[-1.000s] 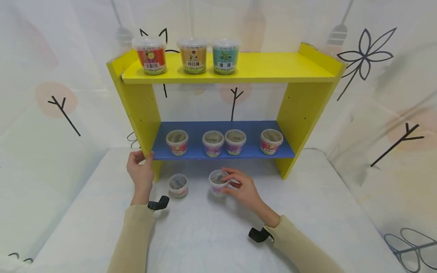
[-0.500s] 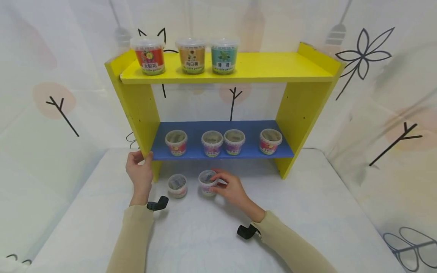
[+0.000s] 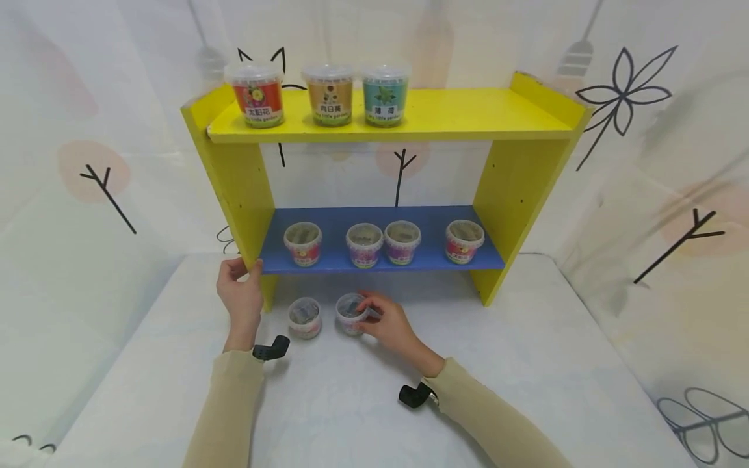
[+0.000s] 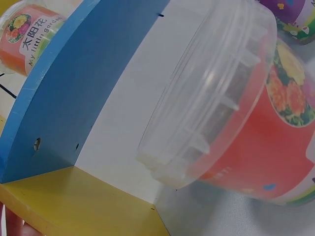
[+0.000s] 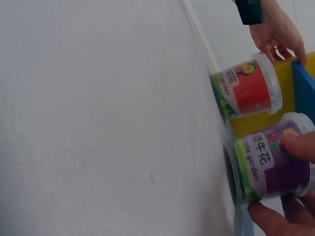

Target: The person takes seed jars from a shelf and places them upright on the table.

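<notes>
My right hand [image 3: 391, 325] holds a small purple plastic cup [image 3: 349, 315] with a clear lid, standing at table level before the shelf. In the right wrist view, thumb and fingers pinch the purple cup from both sides. A red cup [image 3: 304, 323] with a flower label stands just left of it, apart by a small gap. The red cup [image 4: 275, 142] looms large in the left wrist view. My left hand [image 3: 241, 296] grips the left side panel of the yellow and blue shelf [image 3: 383, 136], near the blue board.
On the blue board [image 3: 339, 263] stand several lidded cups, red ones at the ends and two purple ones between. The top board carries a red cup [image 3: 257, 97], an orange cup [image 3: 330, 101] and a teal cup [image 3: 384, 101]. White cloth [image 3: 328, 403] covers the table.
My right hand has moved left with the purple cup, bringing it closer to the red cup on the table. The left hand has stayed on the shelf panel.
</notes>
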Tool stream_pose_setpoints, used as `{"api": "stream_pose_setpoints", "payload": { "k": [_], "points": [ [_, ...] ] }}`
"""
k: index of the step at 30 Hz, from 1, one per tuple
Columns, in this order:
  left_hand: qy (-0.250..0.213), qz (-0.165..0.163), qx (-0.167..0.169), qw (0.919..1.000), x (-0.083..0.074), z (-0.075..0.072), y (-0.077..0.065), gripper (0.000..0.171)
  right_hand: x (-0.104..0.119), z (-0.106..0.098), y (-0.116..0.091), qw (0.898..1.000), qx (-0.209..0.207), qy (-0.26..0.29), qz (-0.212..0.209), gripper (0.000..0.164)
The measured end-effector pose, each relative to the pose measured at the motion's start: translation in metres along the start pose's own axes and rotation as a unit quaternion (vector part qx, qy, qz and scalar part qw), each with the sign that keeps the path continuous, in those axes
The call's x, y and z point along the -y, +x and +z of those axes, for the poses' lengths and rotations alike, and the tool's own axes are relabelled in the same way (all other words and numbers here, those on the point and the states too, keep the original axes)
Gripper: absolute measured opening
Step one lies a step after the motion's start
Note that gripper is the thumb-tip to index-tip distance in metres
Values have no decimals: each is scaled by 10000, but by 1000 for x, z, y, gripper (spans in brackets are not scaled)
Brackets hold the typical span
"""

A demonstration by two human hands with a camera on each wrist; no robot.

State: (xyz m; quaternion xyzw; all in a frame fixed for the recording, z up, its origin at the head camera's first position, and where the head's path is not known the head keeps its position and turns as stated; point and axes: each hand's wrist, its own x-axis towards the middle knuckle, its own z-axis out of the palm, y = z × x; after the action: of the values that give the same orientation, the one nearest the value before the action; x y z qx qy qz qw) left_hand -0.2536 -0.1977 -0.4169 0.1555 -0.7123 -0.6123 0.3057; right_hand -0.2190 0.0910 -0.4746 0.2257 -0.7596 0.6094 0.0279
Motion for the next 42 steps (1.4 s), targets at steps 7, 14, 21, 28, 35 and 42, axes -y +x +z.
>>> {"api": "stream_pose_setpoints", "payload": {
  "k": [7,14,21,28,35,42],
  "points": [
    [1,20,-20,10000,-2,0,-1,29,-1,-3,-1,9992,235,298,127,32],
    [28,9,-14,10000,0,0,-1,28,19,-6,-2,9977,443,456,245,32],
    [22,-25,-18,10000,0,0,0,27,25,-9,-3,9986,482,217,-22,33],
    [55,6,-58,10000,0,1,0,28,37,-16,-4,9984,498,262,-38,36],
    [79,-10,-61,10000,-1,1,-2,27,52,-28,-5,9991,358,27,-237,30],
    [94,-26,-25,9999,-2,0,-2,28,63,-42,-3,9993,258,-62,-259,27]
  ]
}}
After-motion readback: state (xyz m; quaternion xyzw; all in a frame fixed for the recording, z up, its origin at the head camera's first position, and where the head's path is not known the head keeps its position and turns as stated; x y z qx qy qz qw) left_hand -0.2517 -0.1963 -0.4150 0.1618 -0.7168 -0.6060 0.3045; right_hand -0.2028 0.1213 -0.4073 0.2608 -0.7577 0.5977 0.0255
